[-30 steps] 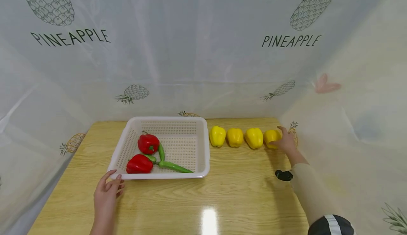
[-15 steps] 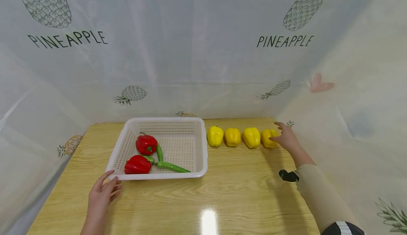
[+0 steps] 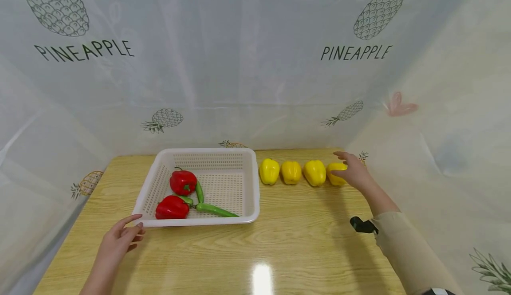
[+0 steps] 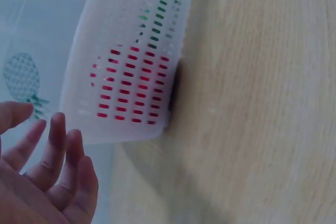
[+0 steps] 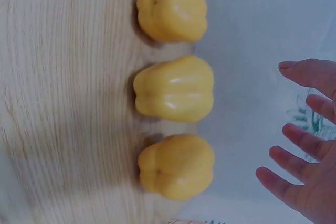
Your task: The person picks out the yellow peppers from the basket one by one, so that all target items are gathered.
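Note:
A white plastic basket [image 3: 255, 188] stands on the table, holding two red bell peppers, an upper one [image 3: 182, 182] and a lower one [image 3: 172, 207], and several green chili peppers [image 3: 217, 210]. My left hand [image 3: 116, 238] is at the basket's near left corner with loosely bent fingers; whether a fingertip touches the rim I cannot tell. Several yellow bell peppers form a row right of the basket. My right hand [image 3: 356, 171] hovers over the rightmost yellow bell pepper [image 3: 334, 178], partly covering it in the head view. The right wrist view shows its fingers [image 5: 299, 140] spread, with nothing between them.
Other yellow bell peppers [image 3: 269, 171] lie between the basket and my right hand. The wooden table [image 3: 223, 255] ends at a pale sheet [image 3: 223, 86] printed with pineapples, which hangs behind and at both sides.
My right hand has come off the rightmost yellow bell pepper, which stays in its row. My left hand has drawn slightly left from the basket corner. The head view has shifted a little.

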Tool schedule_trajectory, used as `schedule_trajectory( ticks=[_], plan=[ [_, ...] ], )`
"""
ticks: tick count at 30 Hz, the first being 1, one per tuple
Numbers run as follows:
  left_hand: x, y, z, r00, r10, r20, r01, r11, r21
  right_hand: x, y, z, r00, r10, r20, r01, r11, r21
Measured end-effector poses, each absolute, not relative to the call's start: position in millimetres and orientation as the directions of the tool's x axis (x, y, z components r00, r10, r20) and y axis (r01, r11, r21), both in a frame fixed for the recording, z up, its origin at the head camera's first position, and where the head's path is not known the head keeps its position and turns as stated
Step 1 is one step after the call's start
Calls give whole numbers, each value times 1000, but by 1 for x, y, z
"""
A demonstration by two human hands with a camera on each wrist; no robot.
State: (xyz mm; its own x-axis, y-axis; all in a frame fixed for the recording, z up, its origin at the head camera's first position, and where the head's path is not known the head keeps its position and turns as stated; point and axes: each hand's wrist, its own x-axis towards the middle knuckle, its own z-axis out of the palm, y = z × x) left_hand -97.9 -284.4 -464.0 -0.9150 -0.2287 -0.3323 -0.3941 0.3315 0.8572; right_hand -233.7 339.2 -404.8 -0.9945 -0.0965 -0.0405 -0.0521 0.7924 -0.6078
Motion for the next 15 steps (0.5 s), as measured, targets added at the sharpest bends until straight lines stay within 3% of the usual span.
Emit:
schedule_trajectory(
  ticks=[15],
  plan=[
    [-102, -259, -413, -989, -144, -29, -103, 532, 840, -214, 307, -391, -984, -177, 37, -165, 794, -585]
  ],
)
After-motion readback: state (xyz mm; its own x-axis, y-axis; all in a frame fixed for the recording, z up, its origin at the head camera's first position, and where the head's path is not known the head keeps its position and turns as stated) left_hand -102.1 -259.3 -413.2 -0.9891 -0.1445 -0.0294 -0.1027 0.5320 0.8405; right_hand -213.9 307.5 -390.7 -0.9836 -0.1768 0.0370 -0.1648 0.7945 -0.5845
